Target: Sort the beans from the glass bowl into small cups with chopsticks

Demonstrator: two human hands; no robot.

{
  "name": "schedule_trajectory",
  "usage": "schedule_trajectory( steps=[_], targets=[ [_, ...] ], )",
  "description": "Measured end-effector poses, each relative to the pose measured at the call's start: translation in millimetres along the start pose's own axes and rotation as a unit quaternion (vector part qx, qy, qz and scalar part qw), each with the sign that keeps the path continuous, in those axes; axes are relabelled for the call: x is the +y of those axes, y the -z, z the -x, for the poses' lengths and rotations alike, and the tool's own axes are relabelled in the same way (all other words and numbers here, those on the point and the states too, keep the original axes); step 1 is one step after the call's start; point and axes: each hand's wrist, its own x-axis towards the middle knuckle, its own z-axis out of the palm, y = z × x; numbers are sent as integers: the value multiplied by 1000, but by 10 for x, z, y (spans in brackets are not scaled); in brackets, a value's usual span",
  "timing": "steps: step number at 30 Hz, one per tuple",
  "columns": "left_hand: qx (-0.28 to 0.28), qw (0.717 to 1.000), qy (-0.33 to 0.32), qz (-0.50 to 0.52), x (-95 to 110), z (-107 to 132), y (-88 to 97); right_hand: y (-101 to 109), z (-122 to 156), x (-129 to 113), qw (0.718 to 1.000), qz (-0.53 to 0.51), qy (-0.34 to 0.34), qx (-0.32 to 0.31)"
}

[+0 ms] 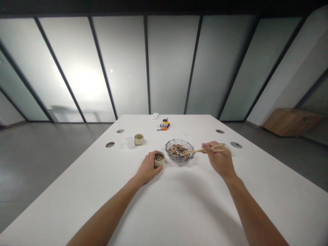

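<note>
My left hand [149,167] is wrapped around a small beige cup [159,163] standing on the white table. Inside that cup lie dark, elongated pieces that look like sunflower seeds [159,157]. Just to its right is a clear faceted glass bowl [180,160], holding a mix of tan nuts [175,149], perhaps peanuts, and darker pieces. A pair of wooden chopsticks [205,149] is gripped in my right hand [218,159], to the right of the bowl. Their tips reach into the bowl among the nuts; whether they pinch anything is too small to tell.
On the left stand a clear plastic container [129,142] and a second beige cup [138,139]. Farther back are a toy carrot [162,129], a yellow toy vehicle [165,123] and a white box-like device [155,116]. Round cable holes [110,145] sit near both sides of the table [164,212].
</note>
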Motion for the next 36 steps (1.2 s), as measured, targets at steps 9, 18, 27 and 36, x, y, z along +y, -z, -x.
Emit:
schedule_trajectory(
  steps=[9,18,27,36],
  targets=[
    [2,1000,2,0,-13,-7,-15,-235,-1,118,995,-38,-4,-89],
    [3,1000,1,0,-13,-4,-5,-219,134,212,999,-23,25,19],
    [1,1000,3,2,-29,-4,3,-370,219,200,996,-79,1,-44],
    [6,1000,-1,2,-2,-9,7,-334,216,120,996,-81,-14,31]
  ],
)
